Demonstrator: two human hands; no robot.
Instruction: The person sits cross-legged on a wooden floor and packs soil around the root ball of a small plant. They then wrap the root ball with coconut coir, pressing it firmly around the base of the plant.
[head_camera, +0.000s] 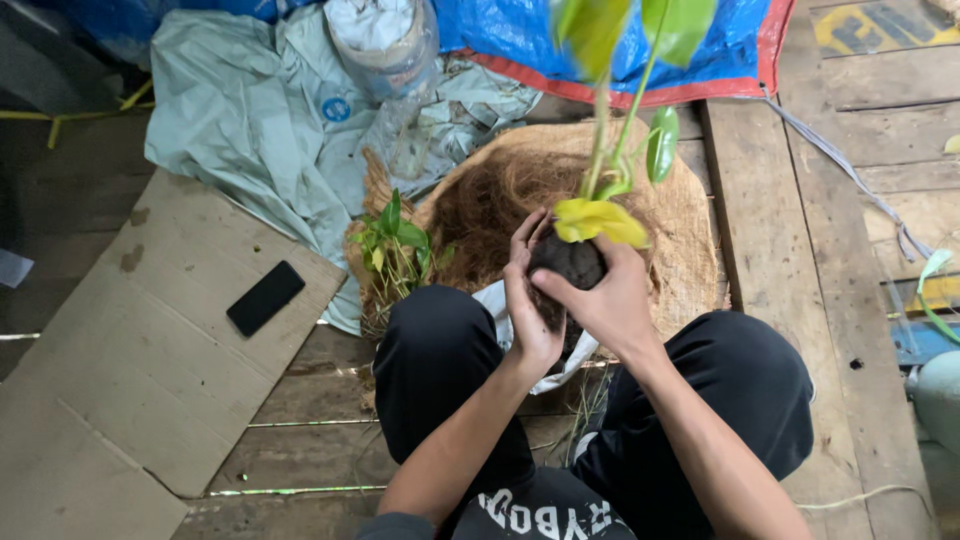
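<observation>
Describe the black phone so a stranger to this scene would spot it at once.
Start at the big sheet of brown cardboard lying on the wooden floor, on the side of the person's left hand. Near its far corner, beside the pale green plastic sheet, lies the phone. It is a flat, glossy black rectangle set at a slant, the only dark thing on the cardboard.

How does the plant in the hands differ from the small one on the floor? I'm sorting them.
The held plant is tall with big leaves, one yellow; the small plant is short with narrow green leaves. The held plant's root ball is cupped by the left hand and right hand; the small plant lies untouched. Both sit near the coconut fibre.
</observation>
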